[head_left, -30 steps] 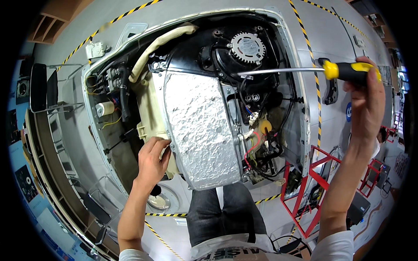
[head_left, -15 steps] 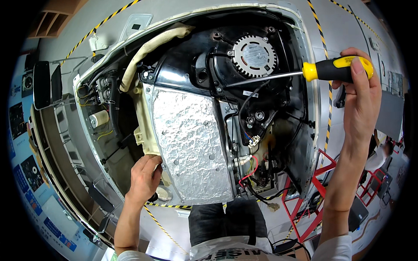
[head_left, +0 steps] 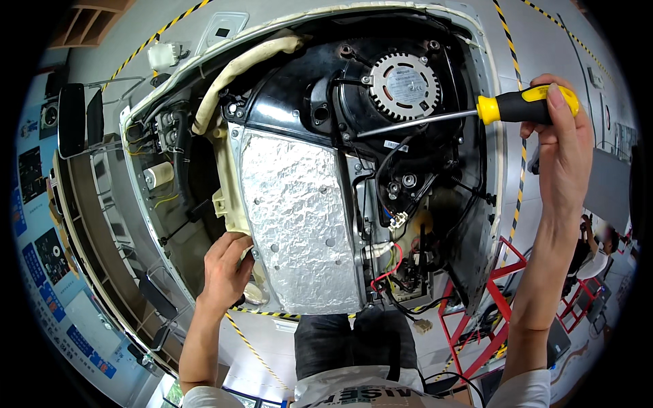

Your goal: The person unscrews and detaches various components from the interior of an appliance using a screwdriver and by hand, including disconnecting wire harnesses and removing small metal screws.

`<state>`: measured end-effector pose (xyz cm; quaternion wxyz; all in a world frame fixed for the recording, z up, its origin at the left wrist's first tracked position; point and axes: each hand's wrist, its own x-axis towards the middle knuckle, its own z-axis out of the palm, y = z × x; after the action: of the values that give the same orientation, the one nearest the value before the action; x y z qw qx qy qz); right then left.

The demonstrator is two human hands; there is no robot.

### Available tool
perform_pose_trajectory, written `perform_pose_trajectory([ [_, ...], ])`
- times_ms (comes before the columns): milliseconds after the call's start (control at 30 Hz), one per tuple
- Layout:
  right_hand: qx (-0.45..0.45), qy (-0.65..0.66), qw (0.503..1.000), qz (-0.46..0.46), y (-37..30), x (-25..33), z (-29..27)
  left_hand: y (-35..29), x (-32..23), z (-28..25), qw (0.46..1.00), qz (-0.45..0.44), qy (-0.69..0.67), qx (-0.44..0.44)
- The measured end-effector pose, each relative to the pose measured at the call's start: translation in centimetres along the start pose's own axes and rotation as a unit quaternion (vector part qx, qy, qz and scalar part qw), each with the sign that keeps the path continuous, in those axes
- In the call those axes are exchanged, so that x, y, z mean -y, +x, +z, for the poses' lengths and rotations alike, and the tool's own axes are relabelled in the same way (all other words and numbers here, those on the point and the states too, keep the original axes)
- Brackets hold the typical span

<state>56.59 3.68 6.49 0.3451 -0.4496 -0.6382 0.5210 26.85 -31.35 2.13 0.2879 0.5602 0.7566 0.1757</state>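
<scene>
Screwdriver [head_left: 476, 111] gripped in right hand [head_left: 561, 146], tip seemingly on a fastener at twelve o'clock of foil panel [head_left: 299, 221], panel unremoved, left hand [head_left: 224, 268] clasping its seven-o'clock corner.

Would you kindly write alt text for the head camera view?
A right hand holds a yellow-and-black screwdriver, its tip at the black plastic housing of an opened appliance. The left hand grips the lower left corner of a crinkled silver foil panel.

left hand [head_left: 226, 270] is curled, fingers bent forward, its forearm rising from below. right hand [head_left: 563, 143] is raised high on a near-vertical forearm, fingers and thumb closed.
</scene>
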Motion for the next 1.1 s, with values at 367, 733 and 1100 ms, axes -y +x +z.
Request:
perform_pose_trajectory([
  [367,-0.031,0.043,0.999,0.003,-3.0,0.8,-0.9,-0.3,0.2,0.5,1.0,0.0,0.016,-0.013],
  [733,-0.058,0.064,0.996,0.025,-9.3,1.7,-2.3,-0.5,0.7,0.9,0.999,0.009,-0.03,-0.034],
  [1100,-0.113,0.04,0.991,0.064,-14.4,0.6,-3.9,-0.5,1.3,1.2,0.999,0.019,-0.002,-0.032],
])
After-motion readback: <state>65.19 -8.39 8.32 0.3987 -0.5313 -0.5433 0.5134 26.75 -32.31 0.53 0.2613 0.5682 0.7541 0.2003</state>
